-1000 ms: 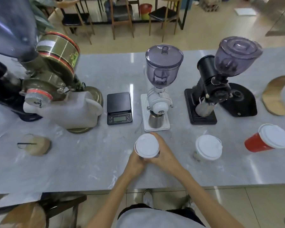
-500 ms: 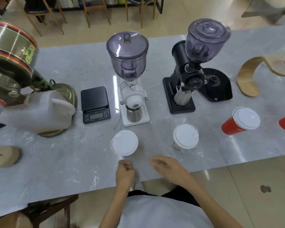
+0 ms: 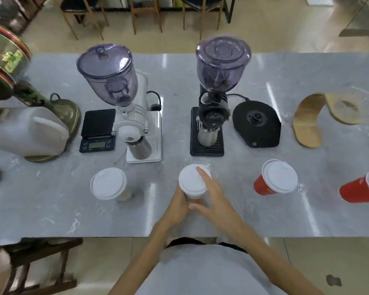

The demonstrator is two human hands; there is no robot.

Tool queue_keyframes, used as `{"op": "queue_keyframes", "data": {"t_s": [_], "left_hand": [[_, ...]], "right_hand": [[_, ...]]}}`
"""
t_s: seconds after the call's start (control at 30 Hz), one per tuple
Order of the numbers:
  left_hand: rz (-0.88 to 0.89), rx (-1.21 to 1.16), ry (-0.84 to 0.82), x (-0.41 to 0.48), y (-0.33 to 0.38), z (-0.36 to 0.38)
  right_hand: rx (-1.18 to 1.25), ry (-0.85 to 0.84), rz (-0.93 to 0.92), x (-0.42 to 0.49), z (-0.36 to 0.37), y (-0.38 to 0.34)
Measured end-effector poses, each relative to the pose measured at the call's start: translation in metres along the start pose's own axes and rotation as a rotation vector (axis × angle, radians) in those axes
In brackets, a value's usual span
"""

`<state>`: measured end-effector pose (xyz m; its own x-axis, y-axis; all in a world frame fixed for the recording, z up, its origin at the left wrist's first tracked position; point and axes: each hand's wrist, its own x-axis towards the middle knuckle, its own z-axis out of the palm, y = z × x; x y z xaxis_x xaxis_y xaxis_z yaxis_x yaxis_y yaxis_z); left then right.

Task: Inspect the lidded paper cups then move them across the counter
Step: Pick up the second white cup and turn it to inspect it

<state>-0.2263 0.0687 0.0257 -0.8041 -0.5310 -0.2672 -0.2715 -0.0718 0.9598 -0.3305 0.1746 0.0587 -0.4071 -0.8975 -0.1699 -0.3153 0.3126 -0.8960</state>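
Note:
Several lidded paper cups stand in a row near the counter's front edge. A pale cup with a white lid (image 3: 108, 183) stands at the left, untouched. The middle pale cup (image 3: 191, 180) is held between both hands: my left hand (image 3: 177, 206) wraps its left side, my right hand (image 3: 214, 198) wraps its right side with a finger across the lid. A red cup with a white lid (image 3: 275, 177) stands to the right, and another red cup (image 3: 362, 189) sits at the frame's right edge.
Behind the cups stand a white grinder (image 3: 134, 116), a black grinder (image 3: 213, 103), a black scale (image 3: 98, 129), a black kettle base (image 3: 257, 124) and a curved wooden stand (image 3: 307, 122). A large brass machine with a white jug (image 3: 26, 133) fills the left. The grey counter (image 3: 51, 209) ends just below my hands.
Both hands let go of the left pale cup, drew back, then moved right and closed around the middle pale cup. The view has shifted right, showing a second red cup.

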Motion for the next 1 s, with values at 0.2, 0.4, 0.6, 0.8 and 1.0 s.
{"op": "queue_keyframes", "data": {"t_s": [0.2,0.4,0.6,0.8,1.0], "left_hand": [[0.199,-0.05,0.205,0.017,0.081,0.049],[0.391,-0.111,0.358,0.041,0.198,0.08],[0.543,-0.511,0.157,0.082,0.35,0.083],[0.24,-1.056,-0.609,0.105,0.464,0.085],[0.317,-1.062,-0.653,0.117,0.509,0.122]], "right_hand": [[-0.105,0.034,-0.226,0.026,-0.086,-0.043],[-0.155,0.116,-0.448,0.036,-0.227,-0.147],[-0.079,0.223,-0.639,0.048,-0.366,-0.277],[-0.013,0.174,-0.657,0.059,-0.438,-0.354],[-0.117,0.222,-0.666,0.046,-0.484,-0.376]]}}
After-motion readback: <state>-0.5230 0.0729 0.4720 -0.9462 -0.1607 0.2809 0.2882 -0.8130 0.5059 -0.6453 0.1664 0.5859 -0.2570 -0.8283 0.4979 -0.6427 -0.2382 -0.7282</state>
